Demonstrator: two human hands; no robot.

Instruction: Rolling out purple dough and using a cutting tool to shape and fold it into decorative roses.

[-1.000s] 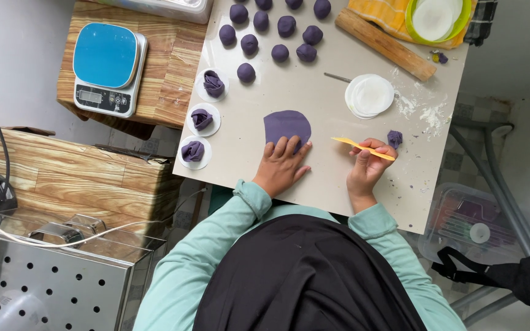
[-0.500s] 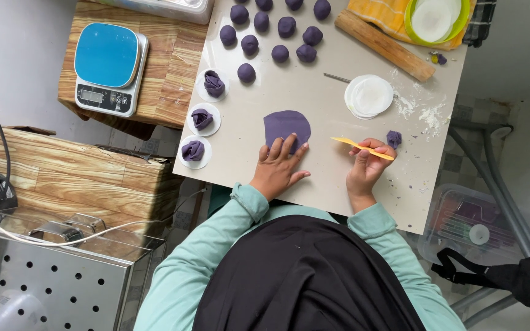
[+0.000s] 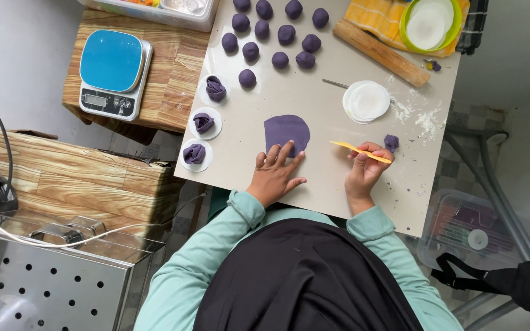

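Pressing fingertips on the near edge of the flat purple dough disc (image 3: 286,131), the left hand (image 3: 274,175) lies open, spread, gripping nothing. Right hand (image 3: 363,168), right of the disc, pinches a thin yellow scraper (image 3: 360,151). Dough likely soft, light, tearable; lift from under its edge. Small purple scrap (image 3: 391,143) sits farther right.
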